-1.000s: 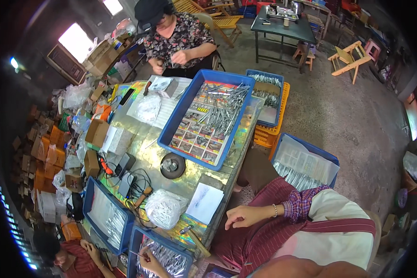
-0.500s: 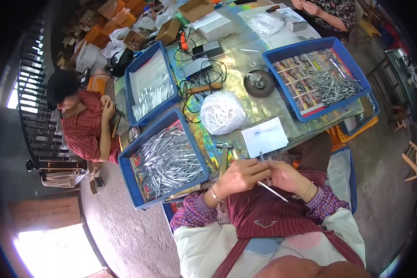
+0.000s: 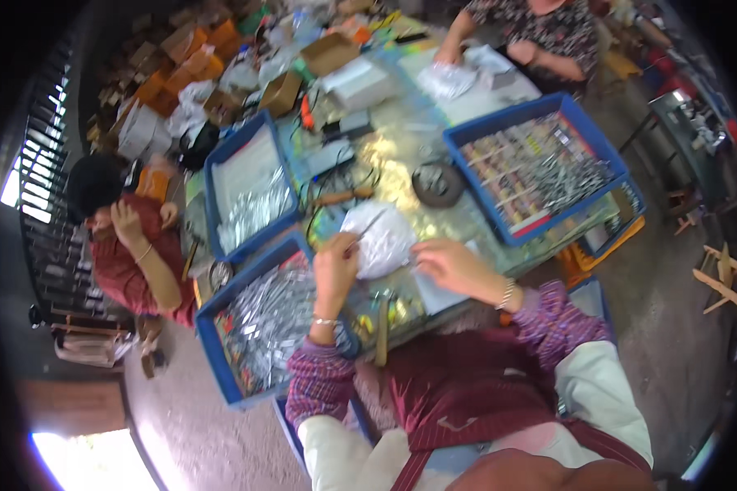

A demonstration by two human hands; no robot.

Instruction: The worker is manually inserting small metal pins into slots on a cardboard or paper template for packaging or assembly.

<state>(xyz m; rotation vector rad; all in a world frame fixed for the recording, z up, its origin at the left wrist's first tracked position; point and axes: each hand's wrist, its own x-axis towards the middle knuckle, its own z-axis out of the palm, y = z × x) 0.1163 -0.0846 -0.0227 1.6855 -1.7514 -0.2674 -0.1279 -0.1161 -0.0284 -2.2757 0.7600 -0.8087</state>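
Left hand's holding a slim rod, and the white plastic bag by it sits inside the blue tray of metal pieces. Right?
Not the bag's place: the white plastic bag sits on the table, outside the blue tray of metal pieces, per the head view. The left hand is holding a slim rod by it.

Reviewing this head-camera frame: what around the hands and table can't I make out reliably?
Head view, now:
Thin rod: the left hand covers its lower end.
Right hand: blur leaves unclear whether it touches the white plastic bag.
White plastic bag: blur and its film hide the contents.
Paper: partly behind the right hand.
Metal pieces: too blurred to count.
Co-worker across the table: head cut off by the upper edge.
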